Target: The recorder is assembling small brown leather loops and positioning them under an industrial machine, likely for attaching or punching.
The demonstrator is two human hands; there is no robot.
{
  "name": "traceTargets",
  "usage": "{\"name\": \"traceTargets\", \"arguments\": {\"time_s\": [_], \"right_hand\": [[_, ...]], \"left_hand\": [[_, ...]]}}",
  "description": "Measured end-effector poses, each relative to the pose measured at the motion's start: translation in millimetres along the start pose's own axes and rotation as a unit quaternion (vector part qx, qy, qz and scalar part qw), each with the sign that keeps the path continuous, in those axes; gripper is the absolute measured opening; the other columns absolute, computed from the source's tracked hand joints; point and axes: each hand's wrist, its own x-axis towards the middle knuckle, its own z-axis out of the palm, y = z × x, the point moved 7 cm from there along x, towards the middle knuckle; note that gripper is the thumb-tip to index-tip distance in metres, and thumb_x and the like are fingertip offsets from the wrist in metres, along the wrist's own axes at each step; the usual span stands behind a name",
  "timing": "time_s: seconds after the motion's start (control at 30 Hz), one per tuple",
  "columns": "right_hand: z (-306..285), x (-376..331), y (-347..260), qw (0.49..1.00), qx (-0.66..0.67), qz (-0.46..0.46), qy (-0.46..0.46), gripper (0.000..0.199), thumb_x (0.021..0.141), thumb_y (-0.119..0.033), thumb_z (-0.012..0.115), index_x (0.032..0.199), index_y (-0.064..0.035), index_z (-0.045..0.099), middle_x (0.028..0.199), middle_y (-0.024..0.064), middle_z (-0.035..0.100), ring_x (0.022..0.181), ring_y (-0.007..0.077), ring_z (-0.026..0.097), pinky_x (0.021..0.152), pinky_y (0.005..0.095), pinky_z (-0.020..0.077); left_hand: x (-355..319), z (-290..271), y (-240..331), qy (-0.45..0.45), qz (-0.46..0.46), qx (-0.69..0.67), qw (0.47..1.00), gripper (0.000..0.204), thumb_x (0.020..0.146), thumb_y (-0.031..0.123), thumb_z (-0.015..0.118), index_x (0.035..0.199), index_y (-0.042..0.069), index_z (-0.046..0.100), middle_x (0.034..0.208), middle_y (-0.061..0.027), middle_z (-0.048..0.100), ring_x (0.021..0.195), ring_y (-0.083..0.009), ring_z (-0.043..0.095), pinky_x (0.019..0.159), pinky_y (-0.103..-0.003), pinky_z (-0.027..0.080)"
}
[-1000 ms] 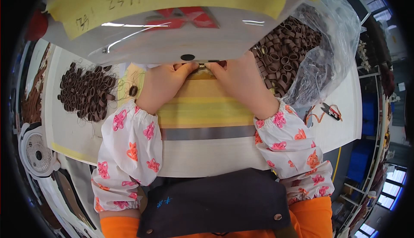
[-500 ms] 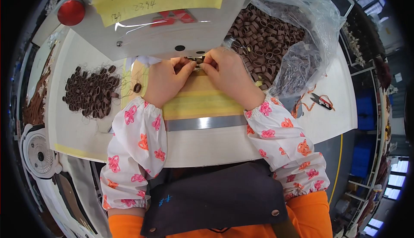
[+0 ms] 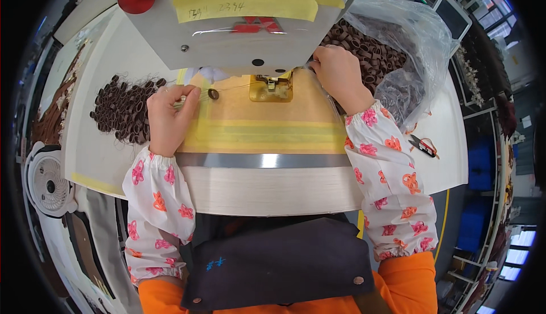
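A clear plastic bag (image 3: 421, 46) lies open at my right, full of small brown loops (image 3: 369, 52). My right hand (image 3: 335, 75) rests at its mouth, fingers curled; I cannot tell whether they grip anything. My left hand (image 3: 168, 115) pinches a thin elastic strip (image 3: 190, 99) on the yellow-taped table (image 3: 256, 126), beside a loose heap of brown loops (image 3: 122, 109). The sewing machine head (image 3: 244, 24) overhangs the needle plate (image 3: 272, 86) between my hands. Small snips (image 3: 424, 145) lie far right.
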Motion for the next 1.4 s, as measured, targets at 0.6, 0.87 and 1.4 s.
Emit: {"name": "traceTargets", "arguments": {"time_s": [0.6,0.87,1.4], "right_hand": [[12.8,-32.9,-55.3,0.881,0.450,0.043,-0.135,0.019,0.069,-0.003,0.062,0.087,0.0018,0.061,0.077,0.0138,0.063,0.065,0.0207,0.061,0.062,0.0297,0.0491],[17.1,-43.0,-54.1,0.870,0.476,0.085,-0.095,0.017,0.070,0.001,0.062,0.086,0.0022,0.056,0.072,0.0064,0.059,0.063,0.0115,0.057,0.057,0.0251,0.0460],[-4.5,-55.0,-95.6,0.938,0.303,-0.150,0.072,0.025,0.068,0.001,0.061,0.091,-0.0039,0.052,0.086,0.0115,0.056,0.064,0.0282,0.059,0.052,0.0350,0.0482]], "left_hand": [[12.1,94.1,48.2,-0.102,0.019,0.020,0.994,0.023,0.081,0.021,0.062,0.083,-0.001,0.061,0.072,-0.0172,0.061,0.068,-0.0356,0.059,0.060,-0.041,0.045],[7.0,79.5,40.8,-0.088,0.002,-0.101,0.991,0.019,0.087,0.016,0.056,0.089,-0.001,0.063,0.066,-0.0132,0.061,0.057,-0.0237,0.058,0.055,-0.033,0.044],[3.2,87.1,51.2,-0.242,-0.022,-0.255,0.936,0.019,0.079,0.017,0.065,0.084,-0.001,0.060,0.063,-0.0103,0.056,0.055,-0.0179,0.053,0.053,-0.029,0.041]]}}
